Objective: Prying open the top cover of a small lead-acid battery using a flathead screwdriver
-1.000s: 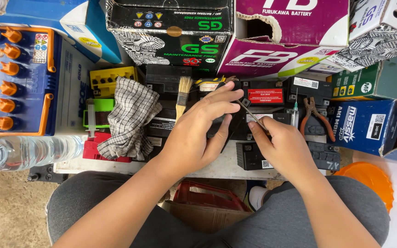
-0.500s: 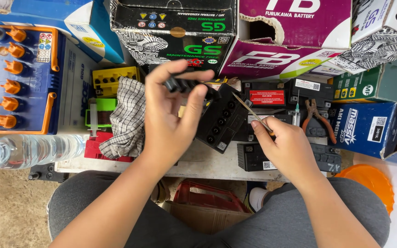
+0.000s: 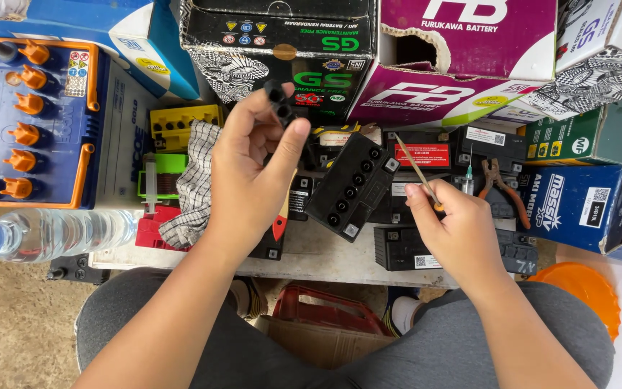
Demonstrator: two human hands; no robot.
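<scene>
- Hands work above a low bench (image 3: pixel 340 256) crowded with small batteries; your knees show below its front edge.
- Your left hand (image 3: pixel 253 173) is raised over the bench, fingers curled narrow, pinching a black cap strip (image 3: pixel 280 101) between thumb and fingertips. The strip points away from you and shows round sockets along its face.
- Your right hand (image 3: pixel 455 227) is closed around a thin tool (image 3: pixel 415 167), a slim pale shaft with what appears to be an orange handle; most of the handle is hidden in your grip, so its type cannot be confirmed.
- The tool tip points up and left, toward the black battery (image 3: pixel 353 189).
- That battery sits tilted on the bench between your two hands, its top face showing a row of six open round ports. Neither hand touches it.
- A checked cloth (image 3: pixel 194 184) lies just left of your left hand, partly over a red case (image 3: pixel 154 230).
- A pair of pliers (image 3: pixel 502 189) rests on other batteries to the right of your right hand.
- A large blue battery with orange caps (image 3: pixel 34 122) stands at far left, with a clear water bottle (image 3: pixel 52 234) lying in front of it.
- Cardboard battery boxes (image 3: pixel 462 43) are stacked along the far side.
</scene>
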